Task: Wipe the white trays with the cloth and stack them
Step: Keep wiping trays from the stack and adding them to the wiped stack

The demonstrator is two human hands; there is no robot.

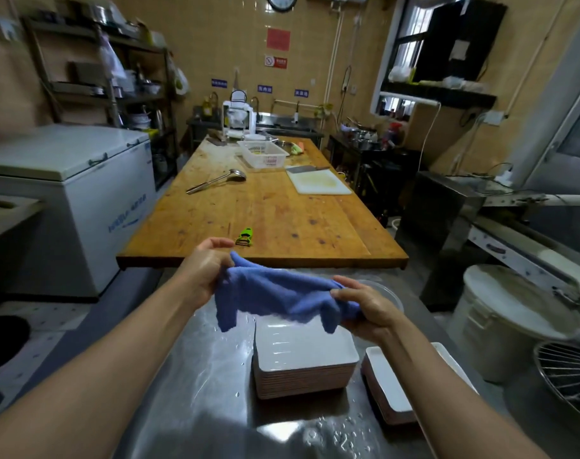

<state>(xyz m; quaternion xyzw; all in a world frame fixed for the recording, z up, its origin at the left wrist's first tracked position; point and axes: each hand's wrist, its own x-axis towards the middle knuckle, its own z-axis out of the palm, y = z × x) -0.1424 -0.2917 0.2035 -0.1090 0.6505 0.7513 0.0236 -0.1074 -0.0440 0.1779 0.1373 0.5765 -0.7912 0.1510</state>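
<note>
Both grips pinch the cloth (282,294) above the trays (303,354): left hand (204,271), right hand (364,308); fold it flat before wiping the wet top tray.

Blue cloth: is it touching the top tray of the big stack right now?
Apart. The head view shows the blue cloth held up between the left hand and right hand, its corners dangling above the wet top tray.

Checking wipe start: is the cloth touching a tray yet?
No, both hands, left and right, hold the cloth above the tray stack.
</note>
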